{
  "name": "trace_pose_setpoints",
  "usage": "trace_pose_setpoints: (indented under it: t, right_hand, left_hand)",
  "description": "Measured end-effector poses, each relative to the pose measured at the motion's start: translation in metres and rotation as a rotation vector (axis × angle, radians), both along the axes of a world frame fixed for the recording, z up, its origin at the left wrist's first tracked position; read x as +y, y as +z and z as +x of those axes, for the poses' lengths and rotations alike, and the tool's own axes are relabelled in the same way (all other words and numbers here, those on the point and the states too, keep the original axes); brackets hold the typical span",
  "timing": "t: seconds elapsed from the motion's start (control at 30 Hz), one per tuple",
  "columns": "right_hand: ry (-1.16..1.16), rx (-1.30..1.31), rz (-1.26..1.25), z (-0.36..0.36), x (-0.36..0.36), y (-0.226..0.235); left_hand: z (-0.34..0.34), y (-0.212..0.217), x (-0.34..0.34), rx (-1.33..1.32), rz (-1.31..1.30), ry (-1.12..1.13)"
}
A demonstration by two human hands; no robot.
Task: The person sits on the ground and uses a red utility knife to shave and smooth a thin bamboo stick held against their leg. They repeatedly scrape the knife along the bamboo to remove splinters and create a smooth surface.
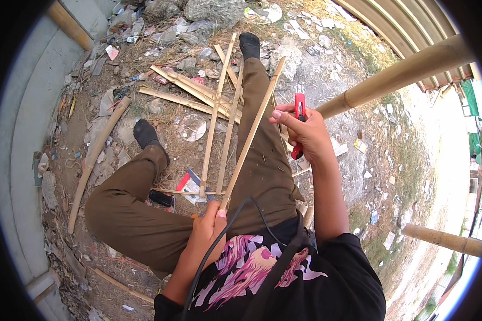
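Note:
My left hand (205,228) is closed around the lower end of a long bamboo strip (257,125), which slants up and away to the right over my outstretched leg. My right hand (311,132) grips a red and black utility knife (300,101), its head pointing away from me. The thumb and forefinger of that hand come together just right of the strip. A very thin sliver seems to run by those fingertips; whether they pinch it I cannot make out. Two more bamboo strips (218,115) lie side by side just left of the held one.
Crossed bamboo slats (190,91) lie on the littered dirt beyond my bent leg. A bamboo pole (97,160) rests at the left, near a grey wall (29,117). Thick bamboo poles (391,77) jut in at the right. A black cable (214,246) crosses my lap.

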State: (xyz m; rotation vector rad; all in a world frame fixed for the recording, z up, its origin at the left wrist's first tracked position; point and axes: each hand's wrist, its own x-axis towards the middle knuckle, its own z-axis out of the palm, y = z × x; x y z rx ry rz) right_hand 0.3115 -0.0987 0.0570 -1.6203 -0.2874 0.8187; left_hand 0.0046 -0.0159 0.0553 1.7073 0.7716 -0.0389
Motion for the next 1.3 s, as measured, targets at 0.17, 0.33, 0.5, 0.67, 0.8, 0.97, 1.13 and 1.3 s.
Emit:
trace_pose_setpoints:
  t: [0.17,0.33,0.5,0.67,0.8,0.97,1.13,1.3]
  right_hand:
    - [-0.054,-0.632,-0.036,0.020,-0.004,-0.024]
    - [-0.047,-0.939,-0.156,-0.007,0.011,-0.013]
    - [-0.236,-0.940,-0.207,0.048,0.018,-0.031]
    - [0.122,-1.032,-0.235,-0.023,0.009,-0.043]
    - [-0.209,-0.845,-0.204,0.045,0.000,-0.093]
    - [-0.159,-0.921,-0.295,0.070,0.001,-0.120]
    - [-0.128,-1.062,-0.320,0.021,0.001,-0.098]
    - [0.143,-0.754,-0.435,0.002,0.006,-0.106]
  left_hand:
    - [-0.009,-0.024,0.001,-0.161,-0.261,0.025]
    - [-0.015,-0.030,-0.005,-0.152,-0.384,0.116]
    - [-0.019,-0.024,-0.018,-0.180,-0.368,0.027]
    - [-0.016,-0.044,-0.001,0.030,-0.553,0.199]
    - [-0.016,-0.032,-0.005,0.077,-0.445,0.115]
    - [-0.008,-0.054,-0.011,0.078,-0.248,0.071]
    - [-0.007,-0.053,-0.012,0.059,-0.356,0.107]
    - [-0.006,-0.047,-0.009,0.060,-0.554,0.156]
